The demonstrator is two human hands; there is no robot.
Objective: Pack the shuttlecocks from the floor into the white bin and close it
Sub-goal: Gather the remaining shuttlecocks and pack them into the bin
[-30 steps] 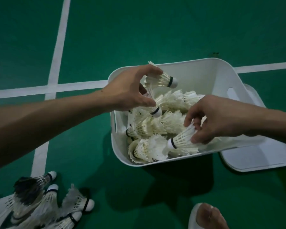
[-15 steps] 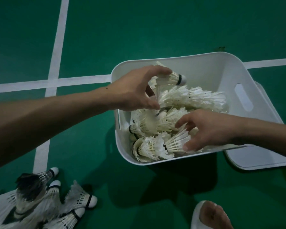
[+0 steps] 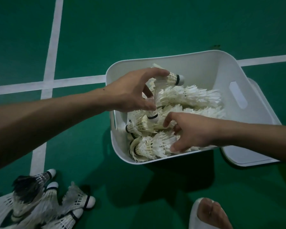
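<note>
The white bin (image 3: 203,68) stands open on the green floor, with several white feather shuttlecocks (image 3: 188,96) lying inside. My left hand (image 3: 134,90) hovers over the bin's left end and grips a small bunch of shuttlecocks (image 3: 170,78); one cork points right and another pokes out below my thumb. Lower down, my right hand (image 3: 193,131) is inside the bin near its front wall, with fingers spread and resting on the feathers there. A pile of loose shuttlecocks (image 3: 40,200), some dark-feathered, lies on the floor at lower left.
The bin's white lid (image 3: 248,156) lies flat on the floor, partly under the bin's right end. A foot in a white slipper (image 3: 208,214) is at the bottom edge. White court lines (image 3: 51,47) cross to the left of the bin.
My right hand lowered its shuttlecock into the front of the bin and its fingers opened over it. My left hand kept its bunch over the bin's left end.
</note>
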